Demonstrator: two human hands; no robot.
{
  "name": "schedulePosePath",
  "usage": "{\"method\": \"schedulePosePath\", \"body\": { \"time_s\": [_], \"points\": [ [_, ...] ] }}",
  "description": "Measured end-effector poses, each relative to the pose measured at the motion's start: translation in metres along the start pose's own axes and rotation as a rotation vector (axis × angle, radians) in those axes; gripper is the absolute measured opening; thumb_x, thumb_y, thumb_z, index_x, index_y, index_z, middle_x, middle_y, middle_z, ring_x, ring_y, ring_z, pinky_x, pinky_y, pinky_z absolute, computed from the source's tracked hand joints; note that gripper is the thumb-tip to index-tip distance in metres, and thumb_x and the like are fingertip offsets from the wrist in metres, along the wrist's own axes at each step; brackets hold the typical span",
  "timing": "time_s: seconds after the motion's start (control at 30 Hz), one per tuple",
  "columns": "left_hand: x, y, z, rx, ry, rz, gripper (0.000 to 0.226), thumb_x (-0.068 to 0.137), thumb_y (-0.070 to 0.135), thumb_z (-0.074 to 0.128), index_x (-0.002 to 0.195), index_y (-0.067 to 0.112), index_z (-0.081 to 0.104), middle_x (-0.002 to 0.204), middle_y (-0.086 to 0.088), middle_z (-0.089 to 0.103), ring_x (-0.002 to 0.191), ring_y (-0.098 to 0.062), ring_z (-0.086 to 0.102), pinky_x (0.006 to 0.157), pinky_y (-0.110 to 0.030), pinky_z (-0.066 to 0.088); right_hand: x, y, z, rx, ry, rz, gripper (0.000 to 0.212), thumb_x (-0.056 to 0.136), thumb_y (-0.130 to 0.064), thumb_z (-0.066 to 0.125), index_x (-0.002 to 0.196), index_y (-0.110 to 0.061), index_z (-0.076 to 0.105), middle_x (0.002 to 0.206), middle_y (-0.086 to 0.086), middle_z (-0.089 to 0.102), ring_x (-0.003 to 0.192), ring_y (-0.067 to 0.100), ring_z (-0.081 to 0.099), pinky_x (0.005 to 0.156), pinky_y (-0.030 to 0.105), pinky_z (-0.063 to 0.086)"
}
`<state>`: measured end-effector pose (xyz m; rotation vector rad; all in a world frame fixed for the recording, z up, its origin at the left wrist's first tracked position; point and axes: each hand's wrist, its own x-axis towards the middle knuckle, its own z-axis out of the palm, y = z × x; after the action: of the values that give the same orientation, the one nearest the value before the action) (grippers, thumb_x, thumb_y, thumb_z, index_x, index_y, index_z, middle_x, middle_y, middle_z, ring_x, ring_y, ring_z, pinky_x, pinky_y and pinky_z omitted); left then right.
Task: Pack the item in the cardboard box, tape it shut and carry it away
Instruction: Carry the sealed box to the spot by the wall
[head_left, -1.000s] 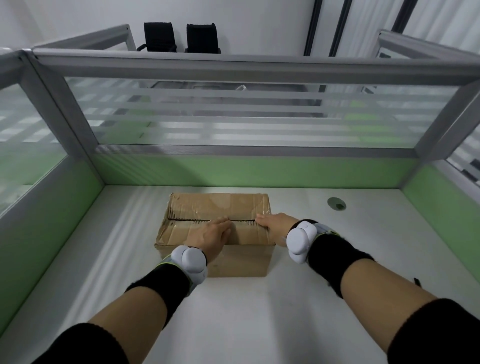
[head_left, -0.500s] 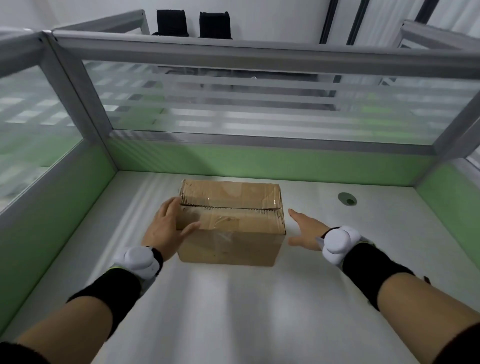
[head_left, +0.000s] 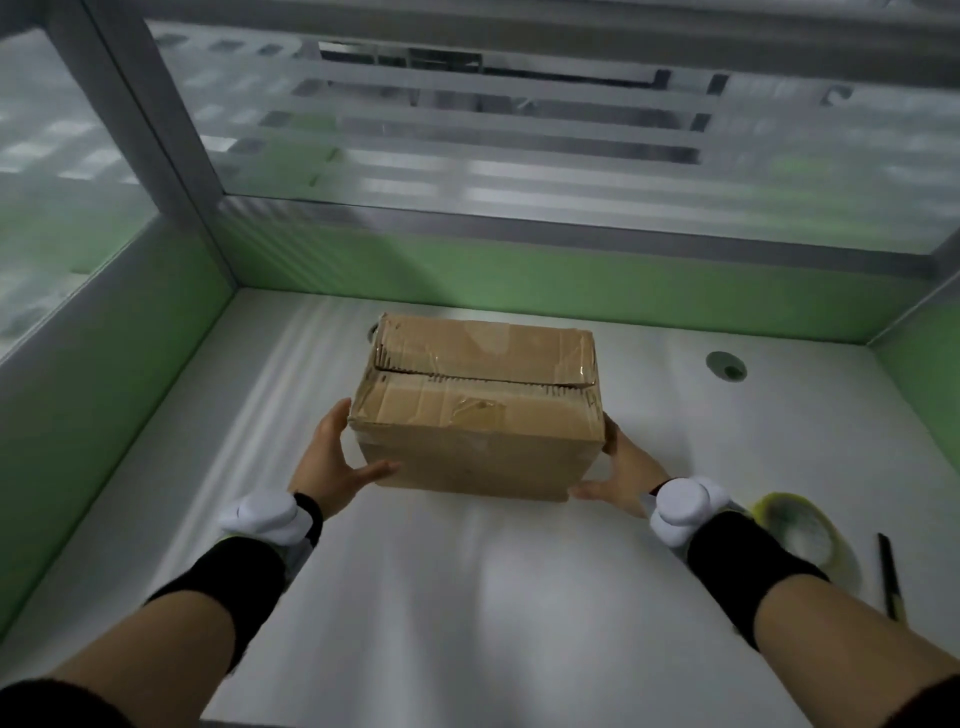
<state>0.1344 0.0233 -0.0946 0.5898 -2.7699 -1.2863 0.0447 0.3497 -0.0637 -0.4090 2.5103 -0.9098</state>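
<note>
We press the brown, creased, taped-over cardboard box (head_left: 478, 410) between our left hand (head_left: 327, 467) and right hand (head_left: 623, 473) at mid white tabletop (head_left: 467, 597); our fingers lie straight along its ends, thumbs spread on the near face; it looks light but soft-walled, so low corners suit best; flaps closed, contents hidden.

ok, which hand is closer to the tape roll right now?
Right. The right hand holds the box at its right end, the tape roll lying beside its wrist. The left hand holds the left end, with the box between it and the roll.
</note>
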Motion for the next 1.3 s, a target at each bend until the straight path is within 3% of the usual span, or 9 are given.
{"method": "schedulePosePath", "body": {
  "time_s": [0.1, 0.27, 0.37, 0.47, 0.77, 0.97, 1.1, 1.17, 1.3],
  "points": [
    [0.007, -0.005, 0.007, -0.049, -0.007, 0.013, 0.095, 0.063, 0.032, 0.082, 0.14, 0.02, 0.027, 0.144, -0.003, 0.04, 0.131, -0.023, 0.039, 0.105, -0.032, 0.033, 0.007, 0.007, 0.012, 0.084, 0.1, -0.034, 0.096, 0.065, -0.013, 0.084, 0.142, -0.01, 0.027, 0.116, -0.011, 0.043, 0.112, 0.011, 0.043, 0.068, -0.015, 0.026],
    [0.011, -0.004, 0.017, -0.162, 0.007, 0.001, 0.078, 0.066, 0.024, 0.081, 0.132, 0.021, 0.04, 0.123, 0.006, 0.055, 0.113, -0.017, 0.053, 0.088, -0.022, 0.041, 0.019, 0.011, 0.024, 0.152, 0.181, 0.071, 0.072, 0.069, -0.013, 0.08, 0.131, -0.011, 0.042, 0.103, -0.008, 0.053, 0.096, 0.012, 0.05, 0.057, -0.007, 0.032],
    [0.008, 0.006, 0.019, -0.269, 0.033, -0.013, 0.068, 0.072, 0.017, 0.077, 0.131, 0.02, 0.043, 0.114, 0.011, 0.053, 0.103, -0.01, 0.052, 0.077, -0.012, 0.04, 0.023, 0.009, 0.022, 0.132, 0.232, 0.11, 0.067, 0.071, -0.016, 0.079, 0.129, -0.01, 0.047, 0.107, 0.004, 0.062, 0.092, 0.018, 0.056, 0.058, 0.005, 0.033],
    [0.006, 0.018, 0.016, -0.29, 0.049, 0.019, 0.06, 0.076, 0.011, 0.072, 0.13, 0.018, 0.046, 0.114, 0.008, 0.054, 0.104, -0.012, 0.051, 0.086, -0.023, 0.039, 0.021, 0.007, 0.011, 0.08, 0.241, 0.096, 0.064, 0.071, -0.021, 0.079, 0.127, -0.008, 0.05, 0.117, 0.013, 0.066, 0.096, 0.02, 0.057, 0.06, 0.01, 0.029],
    [0.01, 0.065, 0.005, -0.234, 0.116, 0.071, 0.046, 0.077, 0.012, 0.072, 0.12, 0.015, 0.055, 0.106, 0.004, 0.06, 0.097, -0.014, 0.053, 0.084, -0.026, 0.041, 0.011, -0.007, -0.042, 0.027, 0.259, 0.043, 0.062, 0.073, -0.028, 0.077, 0.128, -0.013, 0.051, 0.119, 0.011, 0.066, 0.108, 0.03, 0.06, 0.074, 0.022, 0.035],
    [0.024, 0.121, -0.001, -0.198, 0.139, 0.172, 0.036, 0.076, 0.011, 0.073, 0.11, 0.009, 0.06, 0.108, -0.009, 0.066, 0.098, -0.022, 0.059, 0.082, -0.031, 0.046, -0.008, -0.014, -0.098, 0.085, 0.329, -0.003, 0.06, 0.072, -0.026, 0.078, 0.125, -0.011, 0.053, 0.121, 0.01, 0.065, 0.11, 0.029, 0.06, 0.08, 0.026, 0.041],
    [0.033, 0.167, -0.004, -0.208, 0.11, 0.256, 0.042, 0.075, 0.015, 0.074, 0.114, 0.013, 0.058, 0.105, -0.007, 0.066, 0.094, -0.022, 0.061, 0.082, -0.035, 0.05, -0.021, -0.016, -0.14, 0.101, 0.393, -0.023, 0.056, 0.074, -0.023, 0.077, 0.123, -0.008, 0.055, 0.118, 0.01, 0.066, 0.108, 0.027, 0.061, 0.081, 0.027, 0.043],
    [0.037, 0.189, -0.005, -0.213, 0.131, 0.301, 0.04, 0.073, 0.018, 0.076, 0.109, 0.015, 0.06, 0.099, -0.006, 0.067, 0.093, -0.025, 0.062, 0.083, -0.037, 0.052, -0.028, -0.017, -0.161, 0.179, 0.41, -0.038, 0.054, 0.076, -0.015, 0.075, 0.125, -0.004, 0.054, 0.122, 0.012, 0.065, 0.111, 0.028, 0.061, 0.09, 0.031, 0.047],
    [0.05, 0.232, -0.005, -0.266, 0.111, 0.389, 0.037, 0.069, 0.028, 0.079, 0.101, 0.024, 0.061, 0.094, 0.003, 0.066, 0.09, -0.02, 0.06, 0.079, -0.031, 0.049, -0.049, -0.022, -0.199, 0.214, 0.505, -0.027, 0.051, 0.077, -0.012, 0.075, 0.122, 0.0, 0.054, 0.12, 0.011, 0.064, 0.107, 0.025, 0.062, 0.091, 0.033, 0.049]
  ]
}}
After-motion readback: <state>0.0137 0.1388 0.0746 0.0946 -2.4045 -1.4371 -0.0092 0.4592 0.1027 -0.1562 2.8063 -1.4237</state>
